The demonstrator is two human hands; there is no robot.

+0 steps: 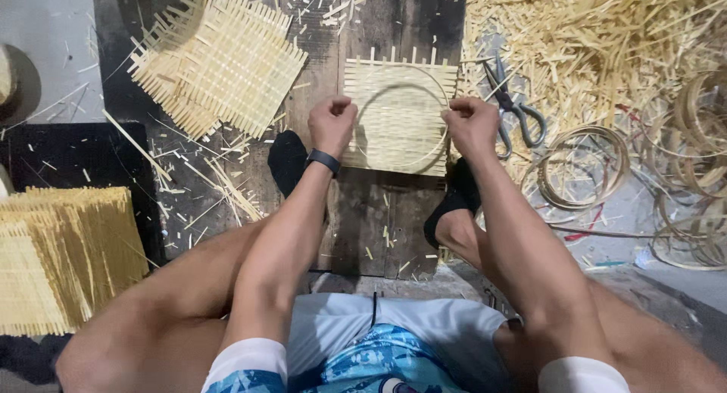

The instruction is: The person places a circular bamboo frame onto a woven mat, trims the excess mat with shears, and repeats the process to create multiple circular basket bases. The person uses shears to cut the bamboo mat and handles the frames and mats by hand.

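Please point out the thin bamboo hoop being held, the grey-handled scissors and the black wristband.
Thin bamboo hoop point(400, 168): head view, lower arc of the ring.
Grey-handled scissors point(509, 103): head view, the pivot.
Black wristband point(323, 160): head view, band on the left wrist.

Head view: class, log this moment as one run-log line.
left hand: grips hoop | right hand: grips hoop | bamboo hoop: over woven mat | scissors: right of mat, untouched

Two woven mats point(218, 63) point(399, 116), one pair of scissors point(513, 105), one thin hoop point(401, 128) on the near mat, two hands point(331, 124) point(471, 124).
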